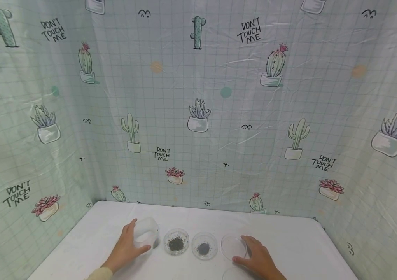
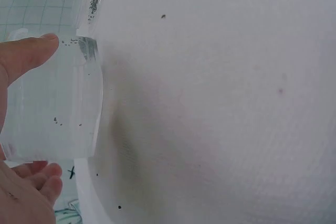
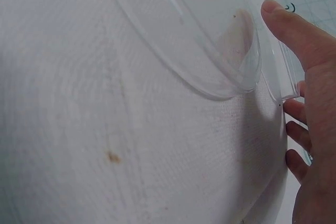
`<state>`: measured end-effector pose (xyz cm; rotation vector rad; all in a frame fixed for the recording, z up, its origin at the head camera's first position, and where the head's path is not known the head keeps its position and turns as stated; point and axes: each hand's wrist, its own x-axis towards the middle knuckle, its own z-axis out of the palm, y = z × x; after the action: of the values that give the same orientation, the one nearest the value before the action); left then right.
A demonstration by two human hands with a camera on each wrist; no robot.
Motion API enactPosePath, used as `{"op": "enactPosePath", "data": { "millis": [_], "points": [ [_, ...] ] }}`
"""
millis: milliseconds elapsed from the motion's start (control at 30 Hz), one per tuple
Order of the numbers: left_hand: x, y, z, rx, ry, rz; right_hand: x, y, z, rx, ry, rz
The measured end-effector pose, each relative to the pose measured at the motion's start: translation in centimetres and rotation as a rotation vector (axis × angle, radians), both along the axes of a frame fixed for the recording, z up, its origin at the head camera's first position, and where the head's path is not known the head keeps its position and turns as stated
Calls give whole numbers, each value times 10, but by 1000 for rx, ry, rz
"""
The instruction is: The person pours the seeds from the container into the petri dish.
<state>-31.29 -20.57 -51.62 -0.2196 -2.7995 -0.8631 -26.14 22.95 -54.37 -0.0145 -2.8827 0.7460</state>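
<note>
My left hand (image 1: 125, 245) holds a clear, faceted plastic container (image 1: 147, 229), thumb on the near side and fingers at the far side. In the left wrist view, a few dark specks cling to the container's wall (image 2: 52, 98). My right hand (image 1: 260, 258) grips a see-through petri dish (image 1: 233, 245) by its right edge, between thumb and fingers. Between the hands stand two more petri dishes. The left one holds dark brown grains (image 1: 175, 244), the other a small heap of grey powder (image 1: 203, 248).
Another clear dish (image 1: 235, 274) lies in front of the right hand, cut off by the head view's bottom edge. All stands on a white-covered table (image 1: 198, 217). A cactus-printed curtain (image 1: 219, 147) encloses the back and both sides. Dark specks (image 2: 119, 207) dot the cloth.
</note>
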Motion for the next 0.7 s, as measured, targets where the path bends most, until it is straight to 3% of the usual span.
{"op": "enactPosePath", "data": {
  "millis": [167, 400, 700],
  "points": [
    [1, -1, -3, 37, -34, 25, 0, 0, 0, -3, -12, -9],
    [-1, -3, -6, 70, -12, 16, 1, -1, 2, -27, -19, -4],
    [-1, 2, 3, 95, 1, -13, 1, -2, 3, -5, -16, -3]
  ]
}}
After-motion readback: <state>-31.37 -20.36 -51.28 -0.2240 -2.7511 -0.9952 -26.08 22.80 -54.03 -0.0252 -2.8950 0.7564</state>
